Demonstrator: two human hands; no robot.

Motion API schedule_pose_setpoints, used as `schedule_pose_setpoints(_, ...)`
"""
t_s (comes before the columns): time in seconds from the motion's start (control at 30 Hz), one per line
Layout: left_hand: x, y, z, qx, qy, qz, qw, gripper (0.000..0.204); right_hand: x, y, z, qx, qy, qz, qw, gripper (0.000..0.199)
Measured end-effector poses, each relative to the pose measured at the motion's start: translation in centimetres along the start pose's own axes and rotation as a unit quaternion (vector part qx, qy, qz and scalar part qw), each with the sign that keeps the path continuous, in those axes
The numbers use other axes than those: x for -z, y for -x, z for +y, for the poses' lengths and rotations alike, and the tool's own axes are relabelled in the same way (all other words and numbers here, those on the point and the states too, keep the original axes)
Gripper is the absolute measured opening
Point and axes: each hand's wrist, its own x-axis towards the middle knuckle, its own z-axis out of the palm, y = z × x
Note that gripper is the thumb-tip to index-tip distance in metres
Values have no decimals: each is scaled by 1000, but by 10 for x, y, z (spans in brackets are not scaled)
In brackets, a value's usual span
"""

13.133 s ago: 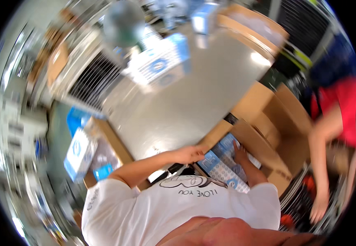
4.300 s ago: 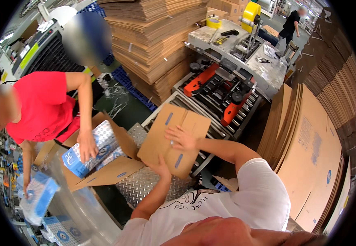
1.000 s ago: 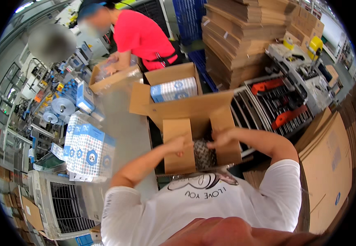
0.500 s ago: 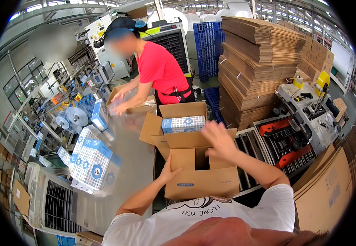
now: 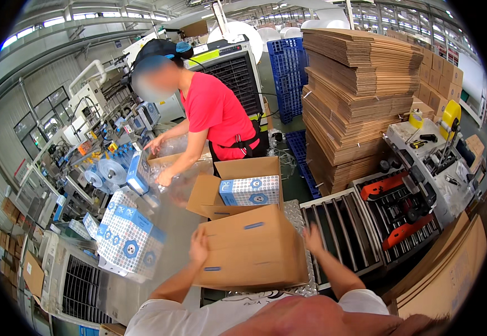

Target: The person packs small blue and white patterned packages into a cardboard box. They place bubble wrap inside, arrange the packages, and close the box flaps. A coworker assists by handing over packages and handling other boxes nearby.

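Observation:
A brown cardboard box (image 5: pixel 249 246) is tilted in front of me, a closed face with small blue printed marks turned up. Against its left side lies my left hand (image 5: pixel 199 246), gripping the edge. My right hand (image 5: pixel 313 241) is raised at the box's right side with its fingers stretched out; whether it touches the cardboard I cannot tell. Just beyond stands a second, open cardboard box (image 5: pixel 202 196), its flaps spread. Inside it is a blue-and-white patterned pack (image 5: pixel 250 191).
Patterned packs (image 5: pixel 126 235) lie on the metal table (image 5: pixel 170 263) at left. A co-worker in a red shirt (image 5: pixel 218 106) reaches over another carton across from me. On the right are a roller conveyor (image 5: pixel 341 229), a tall stack of flat cardboard (image 5: pixel 361 101) and a tool bench (image 5: pixel 417 140).
The near box has turned from upright with its opening showing to a closed face up. My right hand has moved from above its far edge down to its right side.

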Motion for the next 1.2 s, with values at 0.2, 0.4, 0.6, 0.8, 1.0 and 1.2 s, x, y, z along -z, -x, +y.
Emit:
schedule_pose_setpoints(0.2, 28, 6, -47, 119, 124, 2, 985, 37, -26, 64, 130, -352, -108, -187, 911, 55)
schedule_pose_setpoints(0.4, -4, 85, 21, 325, 528, -42, 783, 62, 202, -45, -84, -157, -339, -279, 885, 28)
schedule_pose_setpoints(0.6, 23, 86, 18, 416, 560, -182, 693, 89, 132, 4, -293, -123, -50, -354, 926, 34)
schedule_pose_setpoints(0.8, -40, 67, 102, 109, 324, -121, 932, 78, -17, 121, -255, 232, 175, -773, 564, 49)
schedule_pose_setpoints(1.0, -45, 51, 62, 112, 262, -190, 940, 52, 144, -4, -97, 388, 676, -193, 596, 63)
schedule_pose_setpoints(1.2, -62, 74, 24, 32, -59, -95, 993, 88, 128, 21, 33, 78, 344, -135, 926, 88)
